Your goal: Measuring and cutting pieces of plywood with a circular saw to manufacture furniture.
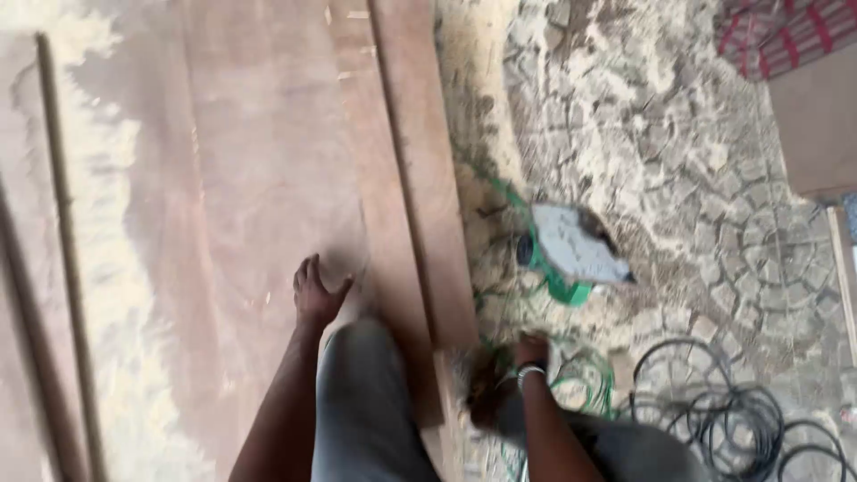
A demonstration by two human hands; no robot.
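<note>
My left hand (317, 290) rests flat, fingers apart, on a large reddish-brown plywood sheet (241, 178) dusted with sawdust. My right hand (532, 350), a pale band on its wrist, reaches down to the paved ground beside a tangle of green cord (585, 379); motion blur hides whether its fingers hold the cord. My knees in grey trousers (361, 402) sit between both arms. Two narrower wooden boards (428, 178) lie along the sheet's right edge.
A green and white tool or reel (571, 250) lies on the sawdust-covered cobbles (678, 152). Black coiled cable (732, 415) sits at the lower right. A red striped cloth (786, 31) and another board (817, 116) are at the upper right.
</note>
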